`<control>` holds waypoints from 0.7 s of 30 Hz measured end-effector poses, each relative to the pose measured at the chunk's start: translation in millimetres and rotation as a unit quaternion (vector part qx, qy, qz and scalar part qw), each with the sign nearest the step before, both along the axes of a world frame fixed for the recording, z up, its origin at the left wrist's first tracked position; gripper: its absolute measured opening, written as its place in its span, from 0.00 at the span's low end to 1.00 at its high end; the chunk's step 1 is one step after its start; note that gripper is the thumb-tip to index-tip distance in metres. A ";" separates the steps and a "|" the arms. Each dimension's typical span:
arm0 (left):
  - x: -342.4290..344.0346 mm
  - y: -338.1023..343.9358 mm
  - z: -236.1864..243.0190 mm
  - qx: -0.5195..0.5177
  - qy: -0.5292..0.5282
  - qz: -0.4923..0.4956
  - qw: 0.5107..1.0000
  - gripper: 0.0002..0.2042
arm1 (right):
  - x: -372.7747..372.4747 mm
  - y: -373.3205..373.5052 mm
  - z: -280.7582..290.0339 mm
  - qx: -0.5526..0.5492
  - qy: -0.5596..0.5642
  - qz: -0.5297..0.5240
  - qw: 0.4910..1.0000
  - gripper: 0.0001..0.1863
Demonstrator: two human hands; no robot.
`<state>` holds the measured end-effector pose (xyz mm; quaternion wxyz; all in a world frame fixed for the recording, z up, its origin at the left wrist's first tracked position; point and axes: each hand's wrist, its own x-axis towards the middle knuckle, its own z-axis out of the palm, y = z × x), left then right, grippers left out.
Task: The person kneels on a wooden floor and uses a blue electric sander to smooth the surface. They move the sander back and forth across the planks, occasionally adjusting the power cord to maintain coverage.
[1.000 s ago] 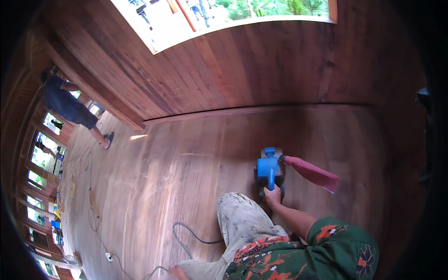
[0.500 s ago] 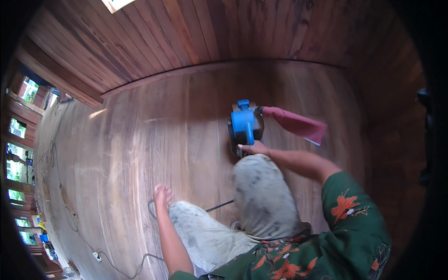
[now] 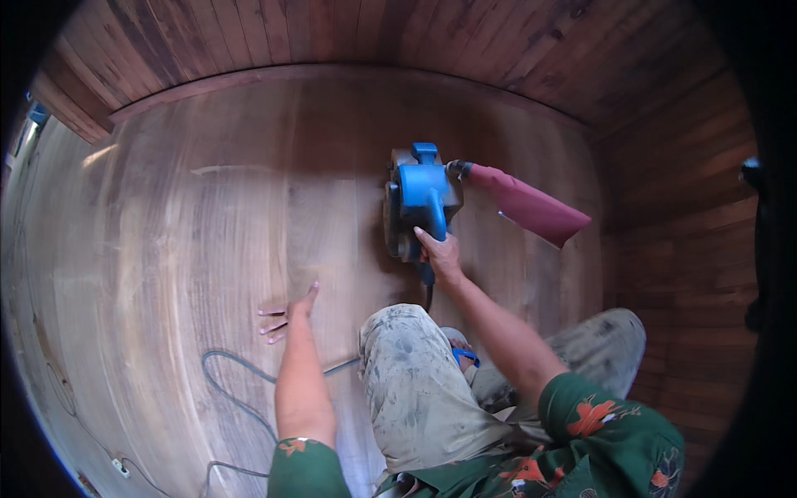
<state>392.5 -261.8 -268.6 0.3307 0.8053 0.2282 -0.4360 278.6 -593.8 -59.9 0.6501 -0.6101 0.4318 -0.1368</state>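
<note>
Two hands show in my feed, and the main change is on the left: the left hand (image 3: 297, 314), low by the frame edge a second ago and then a blurred, curled shape, is now out over the floor (image 3: 166, 290) with its fingers fanned, grasping nothing. I can't tell whether its palm presses on the boards or hovers. The right hand (image 3: 442, 256) hasn't let go: its fingers stay wrapped around the rear handle (image 3: 437, 217) of the blue sander (image 3: 422, 187), which sits on the floor a little short of the wall (image 3: 349, 33). The legs have shifted too; one knee (image 3: 400, 336) points toward the sander, and the other leg (image 3: 610, 349) is bent out to the right. My view has tipped down, so the window and the co-worker are gone from it. For the work in hand, I read this as a change of stance rather than of tool: the sander is held one-handed, and the spread left hand looks like a prop. The pink bag (image 3: 531, 203) juts right, apart from both hands, while the cord (image 3: 205, 369) loops past the left forearm (image 3: 303, 386), where I judge it could snag.
</note>
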 end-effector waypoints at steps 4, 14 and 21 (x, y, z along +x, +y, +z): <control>-9.2 4.4 18.9 0.059 0.027 0.049 0.997 0.60 | 11.3 5.4 -13.7 0.022 -0.046 -0.013 0.999 0.16; -32.6 5.1 44.9 0.089 -0.001 0.084 0.992 0.62 | 42.7 -26.9 -81.7 -0.002 -0.102 -0.042 0.994 0.11; -42.5 17.7 50.9 0.039 0.041 0.074 0.996 0.69 | 94.8 -84.8 -75.2 -0.037 -0.092 -0.032 0.995 0.13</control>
